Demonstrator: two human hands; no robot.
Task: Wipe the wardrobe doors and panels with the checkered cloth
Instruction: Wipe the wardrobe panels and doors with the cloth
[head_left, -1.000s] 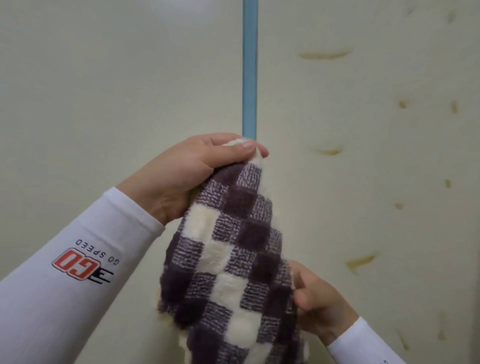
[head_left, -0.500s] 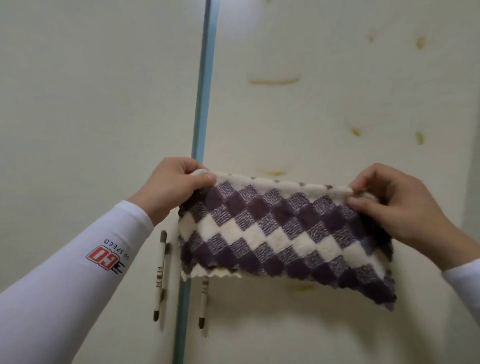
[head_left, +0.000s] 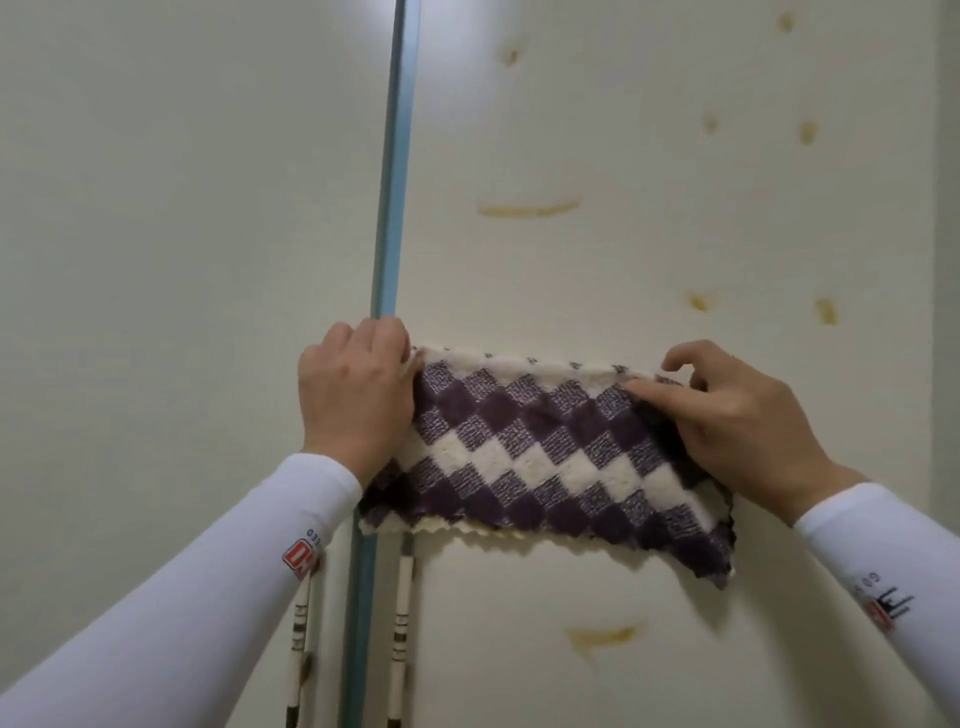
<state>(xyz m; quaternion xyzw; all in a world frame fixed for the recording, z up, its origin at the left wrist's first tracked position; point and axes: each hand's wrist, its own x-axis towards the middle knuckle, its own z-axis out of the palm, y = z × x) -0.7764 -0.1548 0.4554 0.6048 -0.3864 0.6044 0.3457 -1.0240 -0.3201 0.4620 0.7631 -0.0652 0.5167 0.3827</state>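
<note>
The purple-and-cream checkered cloth (head_left: 540, 457) is stretched wide in front of the right wardrobe door (head_left: 623, 130). My left hand (head_left: 353, 395) grips its upper left corner, over the blue strip (head_left: 395, 156) between the doors. My right hand (head_left: 737, 415) pinches its upper right edge with thumb and fingers. The cloth hangs flat below both hands, its lower right corner drooping. Both doors are cream, and the right one carries several yellow-brown stains (head_left: 527, 209). I cannot tell whether the cloth touches the door.
The left wardrobe door (head_left: 182, 234) is plain cream. Two slim vertical handles (head_left: 402, 634) flank the blue strip below the cloth. Another stain (head_left: 602, 635) sits under the cloth. A darker side edge (head_left: 948, 260) runs down the far right.
The cloth went from hanging bunched between my hands to being spread wide; my right hand came up to the upper right edge. Both hands have since drawn closer to the door.
</note>
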